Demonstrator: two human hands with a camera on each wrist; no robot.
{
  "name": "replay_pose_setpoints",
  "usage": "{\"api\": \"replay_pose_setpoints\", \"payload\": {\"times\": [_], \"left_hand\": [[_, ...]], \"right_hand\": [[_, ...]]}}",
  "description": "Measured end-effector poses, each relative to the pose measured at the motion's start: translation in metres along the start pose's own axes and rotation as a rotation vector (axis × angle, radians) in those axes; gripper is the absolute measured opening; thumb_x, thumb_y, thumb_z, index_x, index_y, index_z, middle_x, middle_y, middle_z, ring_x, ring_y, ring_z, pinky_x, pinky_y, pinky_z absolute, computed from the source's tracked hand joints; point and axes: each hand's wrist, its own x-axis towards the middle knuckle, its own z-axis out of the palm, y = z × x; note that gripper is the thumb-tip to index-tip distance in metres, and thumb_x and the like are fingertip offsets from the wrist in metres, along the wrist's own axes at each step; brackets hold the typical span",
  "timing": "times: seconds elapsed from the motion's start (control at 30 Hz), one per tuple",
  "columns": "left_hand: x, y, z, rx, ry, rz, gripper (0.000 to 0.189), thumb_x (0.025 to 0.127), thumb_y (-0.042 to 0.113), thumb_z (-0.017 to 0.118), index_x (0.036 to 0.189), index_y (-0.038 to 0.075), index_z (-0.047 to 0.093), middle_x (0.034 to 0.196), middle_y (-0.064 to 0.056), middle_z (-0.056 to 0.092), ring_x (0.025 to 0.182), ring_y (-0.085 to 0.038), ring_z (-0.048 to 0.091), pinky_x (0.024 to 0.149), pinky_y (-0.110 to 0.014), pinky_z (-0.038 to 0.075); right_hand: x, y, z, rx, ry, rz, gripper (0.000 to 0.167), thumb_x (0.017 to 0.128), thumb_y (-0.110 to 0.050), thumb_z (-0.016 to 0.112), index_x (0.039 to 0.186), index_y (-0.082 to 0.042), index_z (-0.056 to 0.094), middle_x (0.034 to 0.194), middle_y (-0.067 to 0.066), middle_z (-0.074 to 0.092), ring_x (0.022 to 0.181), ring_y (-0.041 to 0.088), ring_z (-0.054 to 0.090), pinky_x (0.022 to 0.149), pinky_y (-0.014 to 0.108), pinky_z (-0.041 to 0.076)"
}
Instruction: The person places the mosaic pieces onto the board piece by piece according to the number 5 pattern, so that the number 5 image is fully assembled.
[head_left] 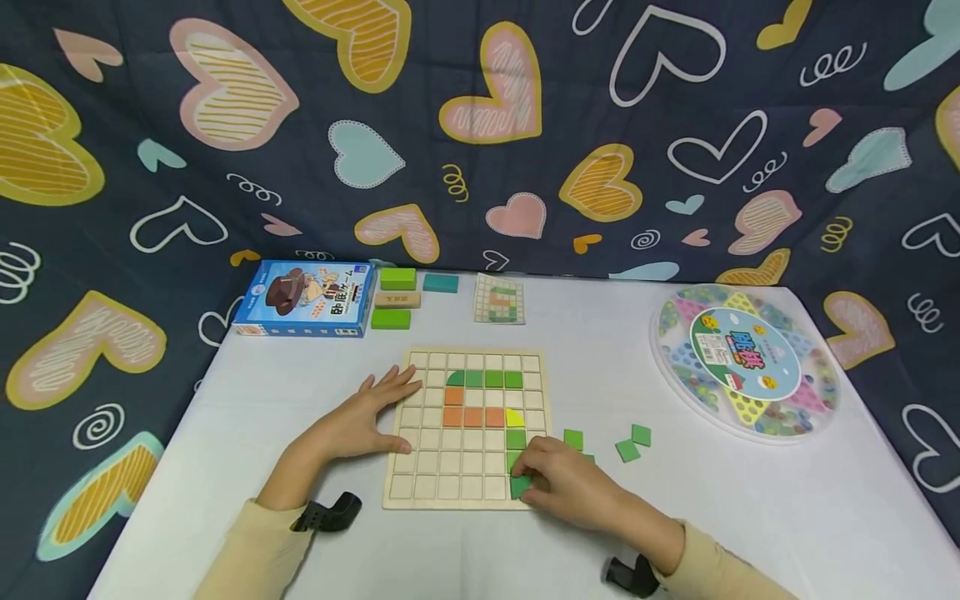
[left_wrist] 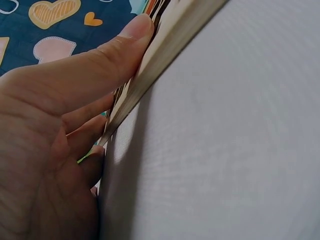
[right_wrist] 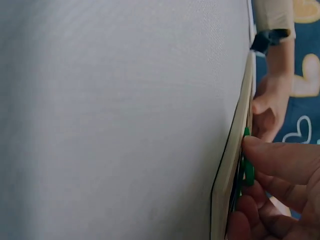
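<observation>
A square wooden grid board [head_left: 452, 463] lies flat on the white table. Its upper part carries a row of green tiles [head_left: 493, 379], several orange tiles [head_left: 473, 417] and one yellow tile [head_left: 514, 418]; more green squares run down below the yellow one. My right hand [head_left: 570, 486] pinches a green square tile [head_left: 518, 487] between thumb and fingers at the bottom row, near the board's right edge. On the opposite side my left hand [head_left: 358, 423] rests on the board's left edge, fingers spread. The left wrist view shows that thumb [left_wrist: 125, 42] on the rim.
Loose green tiles [head_left: 627, 451] lie right of the board, one partly behind my right hand. Behind it are a small pattern card [head_left: 500, 287], green and teal blocks [head_left: 440, 283], a wooden block [head_left: 397, 300] and a blue game box [head_left: 307, 300]. A round marble-game case [head_left: 746, 350] sits far right.
</observation>
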Motion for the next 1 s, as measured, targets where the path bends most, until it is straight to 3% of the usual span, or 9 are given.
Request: {"api": "replay_pose_setpoints", "payload": {"times": [0.33,0.53,0.73,1.0], "left_hand": [[0.001,-0.001,0.000,-0.006,-0.002,-0.003,0.096,0.066,0.042,0.083,0.146,0.012,0.039,0.158,-0.006,0.021,0.147,-0.031,0.011,0.117,-0.056,0.004],[0.001,-0.001,-0.001,-0.005,-0.004,-0.003,0.096,0.066,0.043,0.083,0.146,0.012,0.039,0.158,-0.006,0.021,0.147,-0.032,0.011,0.117,-0.056,0.004],[0.001,-0.002,-0.002,0.000,0.005,0.001,0.096,0.066,0.043,0.083,0.146,0.012,0.038,0.158,-0.006,0.022,0.147,-0.031,0.012,0.117,-0.057,0.004],[0.002,-0.003,0.000,-0.011,0.000,0.000,0.097,0.066,0.046,0.082,0.146,0.013,0.038,0.158,-0.006,0.022,0.147,-0.031,0.011,0.117,-0.057,0.004]], "right_hand": [[-0.001,-0.001,-0.002,-0.005,-0.001,0.014,0.024,0.080,-0.020,0.074,0.103,-0.016,0.067,0.099,-0.011,0.059,0.088,0.002,0.051,0.079,0.023,0.049],[-0.015,0.019,-0.021,0.092,0.132,0.090,0.027,0.080,-0.018,0.076,0.105,-0.017,0.066,0.102,-0.010,0.062,0.093,0.006,0.060,0.081,0.026,0.053],[-0.025,0.053,-0.039,0.076,0.237,0.176,0.029,0.079,-0.009,0.075,0.107,-0.013,0.067,0.102,-0.006,0.065,0.090,0.011,0.061,0.077,0.028,0.053],[-0.023,0.070,-0.042,0.076,0.124,0.200,0.029,0.082,-0.010,0.072,0.111,-0.013,0.066,0.103,-0.004,0.063,0.091,0.009,0.057,0.077,0.026,0.051]]}}
